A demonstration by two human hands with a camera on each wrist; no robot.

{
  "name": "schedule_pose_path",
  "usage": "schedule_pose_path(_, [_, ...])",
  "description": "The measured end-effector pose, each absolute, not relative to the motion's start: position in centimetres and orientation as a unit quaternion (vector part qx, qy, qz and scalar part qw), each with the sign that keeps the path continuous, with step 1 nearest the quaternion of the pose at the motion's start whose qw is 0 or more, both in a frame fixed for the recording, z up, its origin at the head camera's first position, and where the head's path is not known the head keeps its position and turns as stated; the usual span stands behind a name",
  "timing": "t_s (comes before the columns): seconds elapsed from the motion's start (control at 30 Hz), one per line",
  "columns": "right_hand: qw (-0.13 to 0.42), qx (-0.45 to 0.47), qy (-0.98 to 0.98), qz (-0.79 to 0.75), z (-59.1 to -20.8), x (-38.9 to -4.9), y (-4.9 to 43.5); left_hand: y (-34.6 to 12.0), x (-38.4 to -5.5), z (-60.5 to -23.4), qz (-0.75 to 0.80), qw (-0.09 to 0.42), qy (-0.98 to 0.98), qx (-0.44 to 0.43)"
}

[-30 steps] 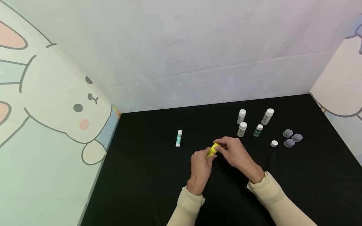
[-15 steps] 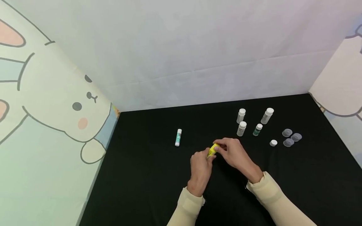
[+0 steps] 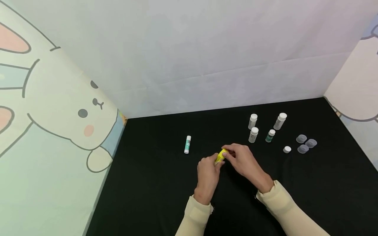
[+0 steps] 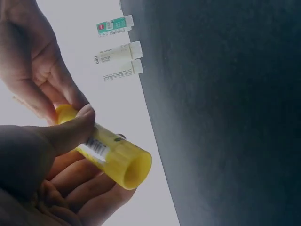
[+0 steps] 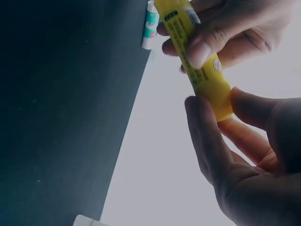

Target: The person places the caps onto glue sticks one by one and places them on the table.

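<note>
A yellow glue stick (image 3: 220,156) is held between both hands, slanting above the black table. My left hand (image 3: 207,175) grips its lower part, thumb across the printed barrel, as the left wrist view shows. With thumb and fingers, my right hand (image 3: 243,160) pinches the other end, a plain yellow section (image 5: 218,101) in the right wrist view. The end towards the left wrist camera is a hollow-looking yellow rim (image 4: 137,170). To the left, a white and teal glue stick (image 3: 187,144) lies apart from both hands.
Several small white-capped bottles stand at the right rear, including a green-labelled bottle (image 3: 270,136) and a clear bottle (image 3: 253,135). Near them sit a loose white cap (image 3: 287,149) and three small translucent cups (image 3: 303,149). A pale curtain (image 3: 200,88) rises behind the table.
Both hands have shifted slightly left with the yellow glue stick, keeping their grip on it. The things on the table stay where they were; the head view sways a little.
</note>
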State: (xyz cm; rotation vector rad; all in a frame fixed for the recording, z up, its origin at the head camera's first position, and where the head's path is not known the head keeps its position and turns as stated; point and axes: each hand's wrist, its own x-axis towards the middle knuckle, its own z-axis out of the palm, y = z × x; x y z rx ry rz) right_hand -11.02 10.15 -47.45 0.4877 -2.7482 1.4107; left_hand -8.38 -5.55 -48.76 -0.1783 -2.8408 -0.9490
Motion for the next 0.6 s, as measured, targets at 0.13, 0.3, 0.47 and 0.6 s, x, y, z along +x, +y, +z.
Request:
schedule_pose_path(0.13, [0.016, 0.152, -0.877, 0.455, -47.3, -11.3, 9.6, -5.6, -8.6, -48.9, -0.337, 0.077, -0.937, -0.045])
schedule_pose_path(0.3, [0.016, 0.141, -0.871, 0.470, -47.3, -11.4, 8.9, -5.8, -8.8, -49.0, -0.344, 0.079, -0.935, -0.029])
schedule_pose_path(0.47, [0.013, 0.140, -0.864, 0.484, -47.7, -11.6, 8.3, -6.2, -8.8, -49.1, -0.361, 0.078, -0.929, -0.017])
schedule_pose_path(0.6, [0.019, 0.141, -0.858, 0.493, -47.8, -11.8, 7.9, -6.4, -8.9, -49.2, -0.370, 0.077, -0.926, -0.008])
